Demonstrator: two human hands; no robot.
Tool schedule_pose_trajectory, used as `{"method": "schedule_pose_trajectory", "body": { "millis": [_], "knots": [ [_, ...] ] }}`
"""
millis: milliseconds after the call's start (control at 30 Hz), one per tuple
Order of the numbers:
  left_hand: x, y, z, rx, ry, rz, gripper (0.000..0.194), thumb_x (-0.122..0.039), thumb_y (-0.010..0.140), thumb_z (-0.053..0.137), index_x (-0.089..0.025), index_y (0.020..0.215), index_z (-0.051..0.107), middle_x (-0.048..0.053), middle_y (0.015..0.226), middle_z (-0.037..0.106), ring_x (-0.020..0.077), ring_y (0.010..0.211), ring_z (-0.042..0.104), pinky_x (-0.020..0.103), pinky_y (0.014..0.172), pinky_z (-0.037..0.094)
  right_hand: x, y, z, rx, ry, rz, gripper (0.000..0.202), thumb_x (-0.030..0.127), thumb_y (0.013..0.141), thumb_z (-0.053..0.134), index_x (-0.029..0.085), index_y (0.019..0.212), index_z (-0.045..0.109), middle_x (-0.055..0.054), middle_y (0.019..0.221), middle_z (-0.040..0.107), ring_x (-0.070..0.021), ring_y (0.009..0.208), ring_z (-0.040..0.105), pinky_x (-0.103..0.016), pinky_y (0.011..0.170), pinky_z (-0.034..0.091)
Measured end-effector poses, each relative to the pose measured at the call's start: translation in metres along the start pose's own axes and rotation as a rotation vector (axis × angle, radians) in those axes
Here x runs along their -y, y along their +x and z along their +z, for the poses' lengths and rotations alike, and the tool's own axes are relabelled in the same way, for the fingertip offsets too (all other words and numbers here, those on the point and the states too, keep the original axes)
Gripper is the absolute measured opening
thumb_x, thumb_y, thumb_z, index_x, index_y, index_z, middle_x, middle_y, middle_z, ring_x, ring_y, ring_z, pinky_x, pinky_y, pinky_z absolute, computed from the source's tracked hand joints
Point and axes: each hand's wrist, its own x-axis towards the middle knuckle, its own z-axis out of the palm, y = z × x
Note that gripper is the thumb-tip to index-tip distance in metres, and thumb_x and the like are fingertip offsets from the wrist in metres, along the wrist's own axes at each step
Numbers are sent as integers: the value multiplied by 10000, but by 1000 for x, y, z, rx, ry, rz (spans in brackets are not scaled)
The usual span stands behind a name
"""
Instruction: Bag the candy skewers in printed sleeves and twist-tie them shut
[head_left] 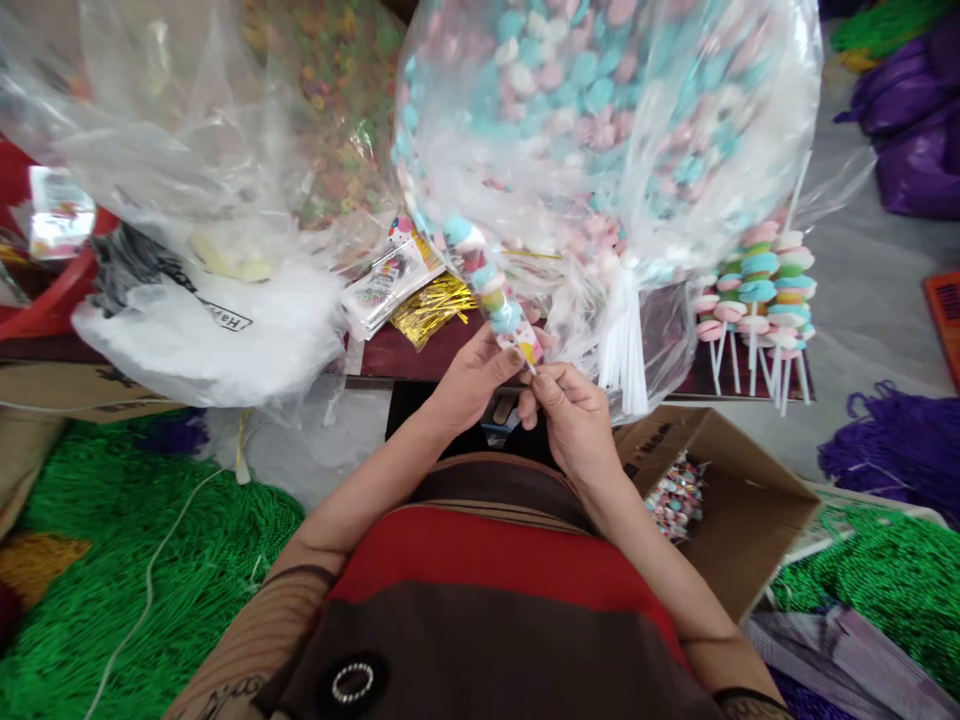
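Note:
My left hand (pixel 472 378) grips the lower end of a candy skewer (pixel 486 278), a stick of pastel marshmallow pieces inside a clear printed sleeve that tilts up and to the left. My right hand (pixel 571 410) pinches the bottom of the same skewer at its stick, fingers closed, touching the left hand. Both hands meet just in front of the dark red table edge (pixel 409 355). Right behind them sits a big clear bag of pink, blue and white candies (pixel 600 110). A bundle of white sticks (pixel 622 345) hangs beside my right hand.
Finished skewers (pixel 757 290) lie on the table at right. Gold twist ties (pixel 433 305) and printed sleeves (pixel 390 280) lie left of the hands. A cardboard box (pixel 742 500) with wrapped skewers stands at lower right. Green mats and purple bundles cover the floor.

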Motion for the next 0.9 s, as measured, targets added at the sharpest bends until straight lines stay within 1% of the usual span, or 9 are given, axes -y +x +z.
{"method": "schedule_pose_trajectory", "body": {
  "millis": [133,267,400,467,533,633,767,833,900],
  "knots": [
    [3,2,-12,-38,177,81,358,-568,817,784,-239,952,737,-3,854,710,130,820,650,275,833,523,1,-1,0,-32,-43,36,345,550,897,702,209,864,669,34,617,683,-86,456,523,-229,494,436],
    [-6,2,-12,-85,501,178,372,-588,861,721,-220,802,713,-8,699,624,136,685,555,280,706,449,0,-2,-2,-73,-141,-22,316,540,931,659,225,954,658,43,631,674,-103,491,556,-248,523,457],
    [-7,-2,-6,-83,603,205,414,-609,832,736,-206,749,691,4,692,623,138,644,534,281,653,405,-1,-3,-5,-56,-389,-136,307,509,960,621,282,1165,648,51,630,656,-142,519,584,-303,566,501],
    [-4,-5,-6,-51,618,172,420,-612,858,702,-206,754,680,-2,670,611,133,604,521,276,620,397,-1,-4,-7,-9,-517,-159,239,495,981,583,282,979,690,29,614,647,-148,517,578,-317,569,498],
    [-2,-5,-10,7,637,124,437,-612,879,676,-202,730,655,-8,650,595,130,593,517,268,615,408,-1,-5,-8,8,-579,-172,311,480,995,555,267,796,665,7,614,645,-148,519,573,-317,567,488],
    [-3,0,-19,11,540,82,441,-627,836,727,-193,792,665,2,765,656,132,726,593,251,726,472,-1,-5,-8,-20,-545,-176,287,457,1000,544,262,831,671,13,620,639,-140,505,554,-303,554,478],
    [-10,12,-18,-41,177,63,643,-770,734,723,-231,1084,691,41,1011,728,180,967,687,292,875,525,-2,-6,-6,0,-518,-189,294,407,1005,527,262,789,665,19,619,635,-127,500,545,-285,542,462],
    [-15,15,-9,22,82,-13,655,-730,699,788,-233,1114,686,40,923,728,214,960,708,327,853,546,-3,-7,-5,22,-529,-183,285,393,1005,520,264,820,694,21,611,633,-129,503,547,-288,549,468],
    [-17,14,1,64,41,-89,585,-611,686,868,-224,1084,684,-3,737,672,202,835,705,318,774,553,-5,-9,-4,25,-530,-169,241,400,997,534,269,955,732,28,604,630,-137,499,547,-297,555,481]
  ]
}}
